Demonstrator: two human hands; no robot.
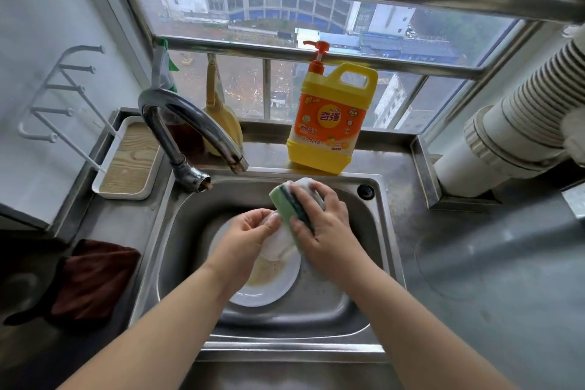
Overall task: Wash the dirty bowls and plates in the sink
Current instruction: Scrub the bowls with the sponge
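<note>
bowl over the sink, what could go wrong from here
The left hand pinches only the rim of the white bowl while the right hand presses the sponge on it; if wet, the bowl might slip and drop onto the dirty plate in the sink below, chipping either. The detergent bottle stands at the ledge edge just behind the sink, so a raised elbow or bowl could knock it in.
</note>
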